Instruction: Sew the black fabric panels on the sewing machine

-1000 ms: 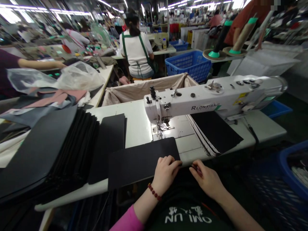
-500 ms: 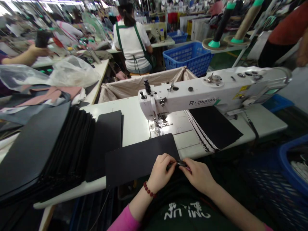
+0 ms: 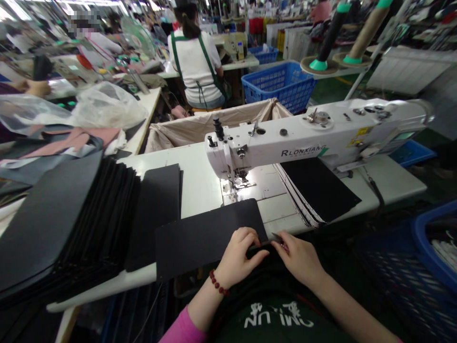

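A black rectangular panel [image 3: 207, 238] lies at the table's front edge, its far edge just short of the sewing machine's needle area [image 3: 237, 183]. My left hand [image 3: 237, 255] is at the panel's near right corner, fingers curled over its edge and thumb stretched below. Close beside it, my right hand [image 3: 300, 259] pinches a small dark tool with a pointed tip [image 3: 275, 236], which looks like thread snips. A bit of pink shows at those fingers; most of the tool is hidden.
Stacked black panels [image 3: 53, 209] fill the left, with a smaller pile [image 3: 155, 209] beside them. More panels with pale edges [image 3: 317, 190] lie under the machine arm [image 3: 303, 138]. A blue basket [image 3: 421, 238] stands at right. Co-workers sit beyond, one in a white top [image 3: 194, 66].
My left thumb has come away from the fingers and stretched out. The tool's pointed tip now shows above my right fingers. At far left, a co-worker's hand has lowered; a person at right has left view.
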Available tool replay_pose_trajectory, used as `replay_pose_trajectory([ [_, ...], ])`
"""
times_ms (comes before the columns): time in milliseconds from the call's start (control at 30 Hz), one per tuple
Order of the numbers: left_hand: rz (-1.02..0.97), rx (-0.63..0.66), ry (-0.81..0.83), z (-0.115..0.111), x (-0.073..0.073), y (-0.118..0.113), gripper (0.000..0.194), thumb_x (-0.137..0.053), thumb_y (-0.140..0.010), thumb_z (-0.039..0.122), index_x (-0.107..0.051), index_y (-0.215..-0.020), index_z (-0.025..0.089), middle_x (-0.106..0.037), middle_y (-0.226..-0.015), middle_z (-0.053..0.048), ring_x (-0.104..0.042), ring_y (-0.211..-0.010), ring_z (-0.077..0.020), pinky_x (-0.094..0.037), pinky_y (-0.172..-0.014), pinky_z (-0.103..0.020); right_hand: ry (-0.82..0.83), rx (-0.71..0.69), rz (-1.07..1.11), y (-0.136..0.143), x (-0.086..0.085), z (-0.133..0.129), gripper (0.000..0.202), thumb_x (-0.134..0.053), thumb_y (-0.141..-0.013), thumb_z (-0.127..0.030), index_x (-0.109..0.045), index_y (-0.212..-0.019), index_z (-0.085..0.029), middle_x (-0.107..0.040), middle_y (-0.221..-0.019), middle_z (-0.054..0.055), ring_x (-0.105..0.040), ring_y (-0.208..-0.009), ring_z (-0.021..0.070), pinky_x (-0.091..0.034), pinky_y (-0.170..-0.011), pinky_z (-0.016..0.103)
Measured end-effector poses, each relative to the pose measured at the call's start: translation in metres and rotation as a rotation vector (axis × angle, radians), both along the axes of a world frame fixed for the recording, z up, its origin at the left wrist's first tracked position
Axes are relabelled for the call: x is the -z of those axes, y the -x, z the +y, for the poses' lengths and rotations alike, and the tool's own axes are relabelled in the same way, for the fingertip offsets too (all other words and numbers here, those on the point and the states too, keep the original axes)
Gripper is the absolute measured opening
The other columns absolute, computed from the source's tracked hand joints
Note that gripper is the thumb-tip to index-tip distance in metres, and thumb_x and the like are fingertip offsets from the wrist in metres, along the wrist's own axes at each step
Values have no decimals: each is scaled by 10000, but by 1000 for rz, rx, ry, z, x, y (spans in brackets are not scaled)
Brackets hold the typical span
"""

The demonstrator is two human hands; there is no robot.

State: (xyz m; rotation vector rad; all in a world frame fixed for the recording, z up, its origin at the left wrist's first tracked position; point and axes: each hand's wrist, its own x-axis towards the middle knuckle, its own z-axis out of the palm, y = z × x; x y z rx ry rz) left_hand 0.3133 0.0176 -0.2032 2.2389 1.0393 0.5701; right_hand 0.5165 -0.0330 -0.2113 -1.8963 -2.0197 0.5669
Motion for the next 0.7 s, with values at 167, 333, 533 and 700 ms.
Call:
replay_pose_trajectory([
  [167,80,34,-137,11,6,-3,271,-569,-899,183,-520,-1163,226,-521,-1360,-59,-391,-1344,-215,-312,-1125,-459,42,30,69,1,1,-2,136,-432,-953,-346,-496,-897,-239,-630,-727,-22,-594,-621,157,-318,-549,263],
  [333,71,22,-132,14,12,-7,233,-580,-895,204,-530,-1122,216,-530,-1359,-67,-397,-1346,-214,-311,-1134,-473,35,24,61,6,-1,1,120,-436,-952,-322,-506,-904,-237,-637,-760,-20,-602,-651,159,-312,-557,260],
  [533,74,17,-130,12,15,-6,212,-555,-910,205,-528,-1120,213,-525,-1368,-63,-389,-1352,-207,-302,-1144,-467,46,20,65,6,-1,0,111,-459,-938,-315,-524,-893,-237,-637,-737,-25,-598,-635,154,-312,-553,256],
  [700,69,14,-142,13,13,-7,206,-554,-905,202,-533,-1109,219,-539,-1353,-64,-409,-1339,-214,-329,-1127,-471,47,9,44,7,-1,0,116,-444,-943,-305,-526,-896,-238,-654,-775,-20,-608,-649,152,-321,-554,261],
])
